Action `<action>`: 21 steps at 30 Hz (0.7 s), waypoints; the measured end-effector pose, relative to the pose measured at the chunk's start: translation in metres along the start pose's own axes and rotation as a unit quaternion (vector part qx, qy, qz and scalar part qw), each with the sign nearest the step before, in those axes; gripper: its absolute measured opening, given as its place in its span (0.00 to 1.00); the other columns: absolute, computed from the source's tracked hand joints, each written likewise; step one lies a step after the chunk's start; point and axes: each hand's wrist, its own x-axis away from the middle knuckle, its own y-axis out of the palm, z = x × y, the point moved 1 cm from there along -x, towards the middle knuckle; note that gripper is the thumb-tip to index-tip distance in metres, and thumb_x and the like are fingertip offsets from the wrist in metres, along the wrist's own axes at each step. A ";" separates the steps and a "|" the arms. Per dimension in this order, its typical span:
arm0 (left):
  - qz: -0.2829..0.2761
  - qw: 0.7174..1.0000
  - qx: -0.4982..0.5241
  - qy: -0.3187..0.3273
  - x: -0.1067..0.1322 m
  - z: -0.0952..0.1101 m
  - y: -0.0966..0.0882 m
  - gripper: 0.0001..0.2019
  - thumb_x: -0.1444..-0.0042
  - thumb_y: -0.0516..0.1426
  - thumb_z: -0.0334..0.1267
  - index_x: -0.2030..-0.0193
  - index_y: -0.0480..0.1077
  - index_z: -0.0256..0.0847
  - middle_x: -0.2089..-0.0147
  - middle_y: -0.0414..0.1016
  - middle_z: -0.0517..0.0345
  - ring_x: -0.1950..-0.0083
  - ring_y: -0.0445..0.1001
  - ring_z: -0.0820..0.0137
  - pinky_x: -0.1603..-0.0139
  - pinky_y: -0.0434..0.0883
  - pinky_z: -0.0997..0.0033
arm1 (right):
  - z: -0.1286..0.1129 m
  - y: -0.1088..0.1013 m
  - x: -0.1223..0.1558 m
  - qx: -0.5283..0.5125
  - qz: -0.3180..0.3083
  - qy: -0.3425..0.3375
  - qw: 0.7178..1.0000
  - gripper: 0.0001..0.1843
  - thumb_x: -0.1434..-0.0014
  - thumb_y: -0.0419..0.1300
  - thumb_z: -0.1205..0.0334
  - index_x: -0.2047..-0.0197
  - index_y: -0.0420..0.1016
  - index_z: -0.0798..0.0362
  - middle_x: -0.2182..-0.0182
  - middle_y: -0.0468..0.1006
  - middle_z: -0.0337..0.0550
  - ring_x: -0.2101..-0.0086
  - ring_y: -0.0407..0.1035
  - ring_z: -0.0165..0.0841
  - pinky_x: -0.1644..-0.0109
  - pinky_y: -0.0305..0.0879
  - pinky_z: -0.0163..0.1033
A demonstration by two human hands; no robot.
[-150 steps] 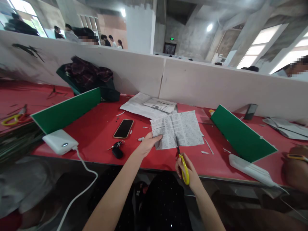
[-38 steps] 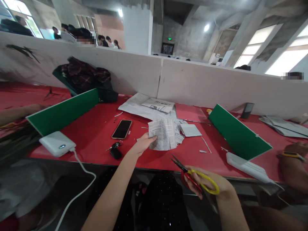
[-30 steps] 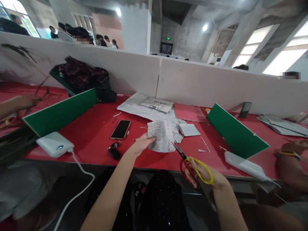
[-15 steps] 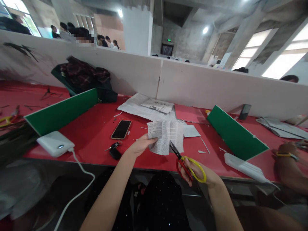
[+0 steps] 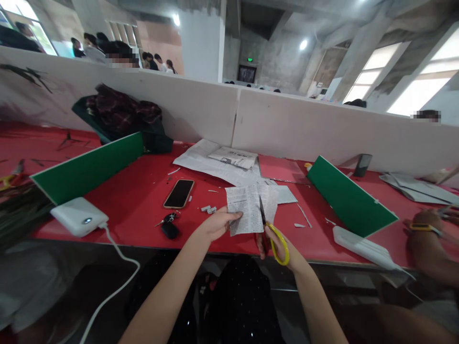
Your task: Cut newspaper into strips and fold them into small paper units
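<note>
My left hand [image 5: 217, 223] pinches the left edge of a small printed newspaper piece [image 5: 247, 215], holding it just above the red table [image 5: 136, 196]. My right hand [image 5: 278, 246] grips red-and-yellow scissors [image 5: 272, 236]; their blades point up into the paper's lower middle, inside a cut. More cut paper pieces [image 5: 285, 193] lie flat right behind the held piece.
A phone [image 5: 179, 193], keys [image 5: 168, 227] and a white power bank [image 5: 79, 216] with cable lie to the left. Green boards [image 5: 86, 167] [image 5: 349, 196] stand on both sides. Newspapers [image 5: 222, 160] lie by the white partition. Another person's arm with a wristband [image 5: 425, 227] rests at right.
My right hand swung the scissors from low right up into the paper, and the blades now cut into its lower edge. My left hand brought the paper slightly nearer.
</note>
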 end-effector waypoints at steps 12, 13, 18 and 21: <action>0.012 0.999 0.039 0.006 0.010 -0.002 0.002 0.12 0.54 0.60 0.27 0.60 0.73 0.35 0.56 0.76 0.48 0.54 0.73 0.63 0.48 0.66 0.63 | -0.013 0.027 0.002 -0.068 0.026 0.039 0.997 0.20 0.48 0.54 0.43 0.59 0.67 0.48 0.84 0.66 0.38 0.84 0.61 0.33 0.80 0.62 0.41; 0.014 0.999 0.042 -0.005 0.010 -0.002 0.003 0.11 0.54 0.60 0.27 0.61 0.73 0.35 0.57 0.76 0.48 0.56 0.74 0.63 0.49 0.68 0.64 | -0.009 0.025 0.000 -0.063 0.030 0.040 0.997 0.20 0.48 0.54 0.44 0.59 0.68 0.48 0.83 0.67 0.39 0.83 0.63 0.34 0.80 0.63 0.41; 0.011 0.998 0.052 -0.040 0.010 -0.005 0.004 0.09 0.54 0.58 0.26 0.63 0.72 0.34 0.61 0.77 0.49 0.63 0.75 0.68 0.58 0.71 0.68 | 0.013 0.016 -0.008 -0.053 0.031 0.056 0.997 0.18 0.49 0.55 0.45 0.60 0.71 0.47 0.77 0.70 0.44 0.76 0.68 0.38 0.77 0.66 0.42; 0.005 0.998 0.053 -0.040 0.008 -0.008 0.003 0.10 0.54 0.58 0.26 0.62 0.72 0.35 0.60 0.76 0.49 0.61 0.75 0.66 0.55 0.70 0.67 | 0.013 0.017 -0.008 -0.071 0.012 0.050 0.996 0.19 0.49 0.56 0.45 0.60 0.70 0.48 0.79 0.69 0.42 0.79 0.66 0.36 0.79 0.65 0.41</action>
